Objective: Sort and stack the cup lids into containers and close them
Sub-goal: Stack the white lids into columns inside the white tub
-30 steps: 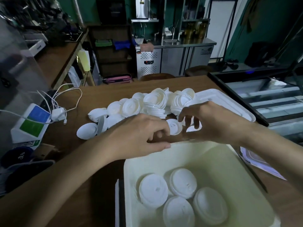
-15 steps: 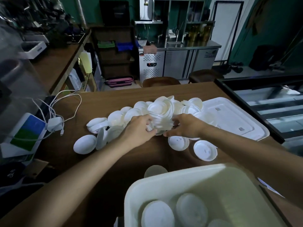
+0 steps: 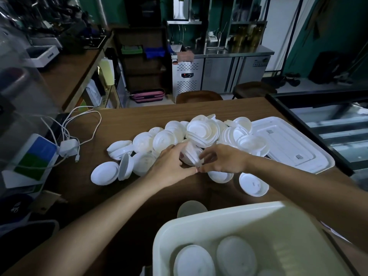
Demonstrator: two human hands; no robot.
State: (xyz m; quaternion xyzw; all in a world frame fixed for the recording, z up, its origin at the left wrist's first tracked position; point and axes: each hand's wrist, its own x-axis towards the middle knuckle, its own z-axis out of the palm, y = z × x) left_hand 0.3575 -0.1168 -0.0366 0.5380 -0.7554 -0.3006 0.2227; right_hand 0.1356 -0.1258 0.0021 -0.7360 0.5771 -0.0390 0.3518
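Framing cuts off the near part of the cream plastic container (image 3: 219, 218) at the bottom edge, so only a few stored lids (image 3: 236, 253) show inside it, blurred. The back of my left hand hides most of its own fingertips and the near side of what I hold.

Both my hands meet at the near edge of the heap of white cup lids (image 3: 201, 132) on the wooden table (image 3: 139, 120). My left hand (image 3: 169, 168) curls round a small nested stack of lids (image 3: 190, 155) from the left. My right hand (image 3: 223, 160) pinches the same stack from the right with thumb and bent fingers. My thumbs seem to touch just below it.

A flat white container lid (image 3: 288, 144) lies just right of the heap.
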